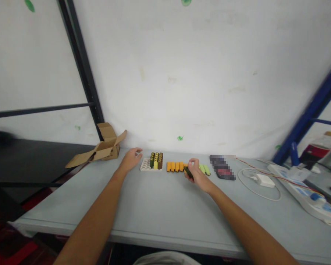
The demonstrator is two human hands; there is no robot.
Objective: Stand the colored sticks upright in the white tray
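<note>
On the grey table stands a white tray [145, 165] whose right part holds rows of small dark green, yellow and brown pieces [156, 161]. Beside its left edge is my left hand [132, 158], fingers apart and holding nothing. My right hand [194, 171] is closed on a small dark green piece [188, 172], at the right end of a row of orange pieces [177, 166]. Just right of that hand lie light green pieces [205, 169], partly hidden by it.
An open cardboard box [107, 147] sits at the back left. A blurred dark flat object [222, 168] lies right of the pieces. Farther right are a white charger [264, 180] with cables, a power strip [306, 195] and a bottle [320, 147].
</note>
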